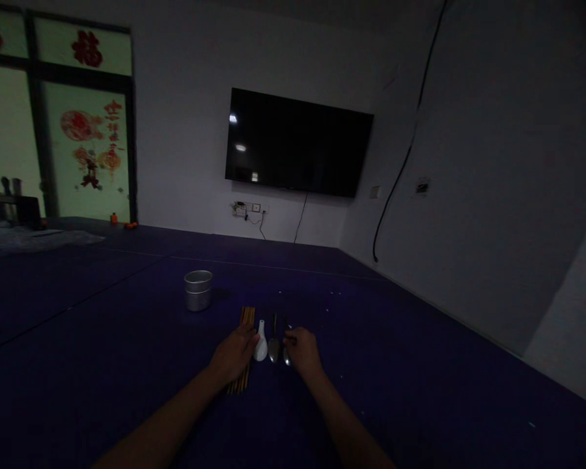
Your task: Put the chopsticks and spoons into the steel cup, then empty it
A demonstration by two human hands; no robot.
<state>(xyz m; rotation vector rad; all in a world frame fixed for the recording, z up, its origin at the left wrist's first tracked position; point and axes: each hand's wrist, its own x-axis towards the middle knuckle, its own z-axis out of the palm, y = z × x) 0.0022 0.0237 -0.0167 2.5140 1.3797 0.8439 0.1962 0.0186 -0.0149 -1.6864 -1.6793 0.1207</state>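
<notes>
My left hand is closed over a bundle of wooden chopsticks lying on the dark blue table surface. Its thumb reaches the edge of a white soup spoon, which lies bowl toward me. Right of that, a metal spoon with a dark handle lies parallel. My right hand pinches a second metal spoon at the right end of the row; the fingers cover part of it. A silver metal cup stands upright, farther away and to the left of the chopsticks.
A black television hangs on the far wall above some sockets and cables. A loose black cable runs down the right wall. Clear plastic sheeting and a dark box lie at the left. Small orange objects sit at the far edge.
</notes>
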